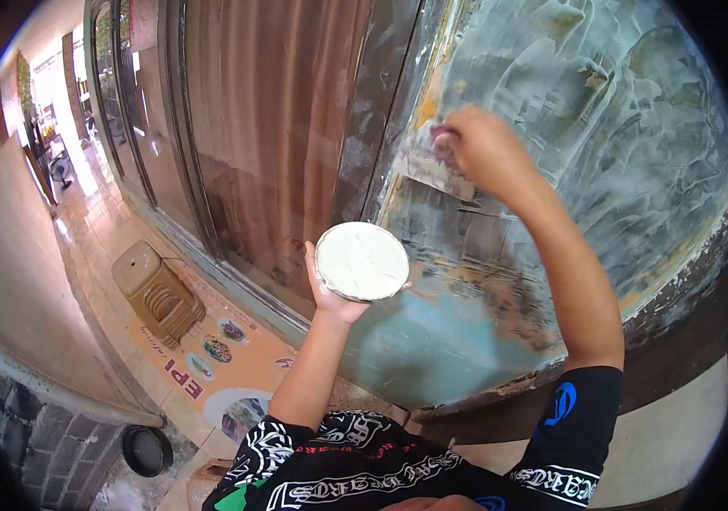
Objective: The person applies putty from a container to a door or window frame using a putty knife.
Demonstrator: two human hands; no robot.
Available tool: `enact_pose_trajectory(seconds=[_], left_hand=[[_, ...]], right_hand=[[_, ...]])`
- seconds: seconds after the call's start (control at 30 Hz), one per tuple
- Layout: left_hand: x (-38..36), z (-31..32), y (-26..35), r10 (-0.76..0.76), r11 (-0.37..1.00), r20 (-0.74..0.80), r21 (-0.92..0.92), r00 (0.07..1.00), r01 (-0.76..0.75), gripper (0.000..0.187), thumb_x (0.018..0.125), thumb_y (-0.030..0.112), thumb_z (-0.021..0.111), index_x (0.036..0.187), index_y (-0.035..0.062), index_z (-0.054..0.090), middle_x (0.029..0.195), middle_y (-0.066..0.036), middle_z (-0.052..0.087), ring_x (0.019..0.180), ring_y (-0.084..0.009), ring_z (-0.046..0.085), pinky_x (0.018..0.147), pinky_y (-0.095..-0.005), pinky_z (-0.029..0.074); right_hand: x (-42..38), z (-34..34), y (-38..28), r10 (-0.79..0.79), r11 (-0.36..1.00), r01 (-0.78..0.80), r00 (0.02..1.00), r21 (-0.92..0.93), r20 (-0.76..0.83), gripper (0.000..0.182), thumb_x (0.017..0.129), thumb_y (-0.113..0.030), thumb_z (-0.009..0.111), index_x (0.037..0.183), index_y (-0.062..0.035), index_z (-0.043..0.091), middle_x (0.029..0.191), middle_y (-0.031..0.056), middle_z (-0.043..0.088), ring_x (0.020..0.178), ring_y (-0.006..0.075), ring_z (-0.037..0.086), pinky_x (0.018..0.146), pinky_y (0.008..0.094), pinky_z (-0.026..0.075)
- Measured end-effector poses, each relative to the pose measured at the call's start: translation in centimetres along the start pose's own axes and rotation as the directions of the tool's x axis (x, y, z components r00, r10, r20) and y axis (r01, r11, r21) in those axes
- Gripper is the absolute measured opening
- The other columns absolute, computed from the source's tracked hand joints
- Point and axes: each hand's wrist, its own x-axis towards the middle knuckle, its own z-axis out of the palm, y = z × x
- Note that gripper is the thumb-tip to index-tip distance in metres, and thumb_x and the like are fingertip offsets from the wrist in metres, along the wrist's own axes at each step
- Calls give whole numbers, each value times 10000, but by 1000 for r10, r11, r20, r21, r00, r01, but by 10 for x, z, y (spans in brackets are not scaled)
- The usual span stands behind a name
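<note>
My left hand [336, 298] holds up a round, shallow tub of white putty [362, 261] from below, its fingers around the rim. The putty is smooth, with a few marks on its surface. My right hand [481, 152] is raised to the patchy wall panel [585, 170], closed and slightly blurred. In it is a wide, flat putty scraper [435, 174], its blade at the panel's left edge; the hand partly hides its grip. White and grey smears cover much of the panel, with bare blue-green paint low down.
Left of the panel stand a dark door frame [367, 111] and glass with a brown curtain [270, 111] behind. A brown plastic stool [155, 285] stands on a printed banner [236, 366]. A black round pan [146, 450] lies by a block wall [49, 451].
</note>
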Motion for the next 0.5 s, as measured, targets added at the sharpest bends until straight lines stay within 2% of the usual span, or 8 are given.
enact_pose_trajectory(seconds=[0.07,0.13,0.2,0.27,0.3,0.4,0.47,0.5], left_hand=[[-2,1,0,8,1000,0,26,1000,-8,879,855,799,390,1463,167,445,1500,-143,440,1332,-476,428,965,-872,235],[-3,2,0,-10,1000,38,-1,999,10,877,855,798,390,1463,169,446,1500,-144,441,1333,-478,427,969,-870,234],[-4,0,1,-7,1000,37,11,999,6,876,855,797,391,1463,168,445,1501,-146,439,1334,-479,423,974,-866,234],[-7,1,2,-8,999,13,-42,1000,8,876,855,796,392,1462,167,445,1504,-143,437,1336,-480,422,976,-865,233],[-8,0,4,-7,1000,7,-29,1000,7,871,858,791,394,1461,164,447,1506,-143,434,1340,-476,419,975,-863,239],[-11,3,5,12,1000,-22,-24,1000,-13,863,861,785,398,1457,164,451,1507,-141,431,1341,-470,419,973,-862,247],[-13,2,6,10,999,-2,-39,1000,-10,859,862,782,400,1456,164,451,1506,-143,429,1340,-466,420,970,-863,252],[-13,1,7,10,998,7,-54,1000,-10,860,862,782,401,1455,162,451,1505,-142,430,1338,-466,421,970,-863,254]], right_hand=[[6,-2,1,85,990,-69,987,-123,134,155,900,-161,640,965,-23,666,1001,172,645,972,392,623,828,482,504],[22,-19,16,108,980,-122,989,-156,-96,160,900,-175,631,940,-25,671,986,176,660,959,392,634,817,488,511],[32,-38,18,105,975,-129,984,-179,-141,170,905,-194,624,916,-34,679,950,180,676,924,394,645,789,486,517],[27,-44,8,120,992,-124,980,-15,-156,169,907,-194,621,896,-37,684,918,189,684,901,394,652,775,482,522],[22,-40,-4,151,988,-152,988,-38,-6,169,906,-198,624,940,-45,689,952,179,682,935,386,651,784,482,523],[3,4,-12,113,980,-82,979,-183,169,175,910,-204,623,985,-62,694,990,161,679,966,378,649,784,489,521],[12,3,-1,117,962,-62,974,-266,193,172,905,-192,649,989,-50,698,1054,146,663,971,359,632,786,462,518],[21,-10,5,138,964,-118,988,-240,65,170,901,-189,651,984,-49,699,1048,148,661,958,363,633,782,466,515]])
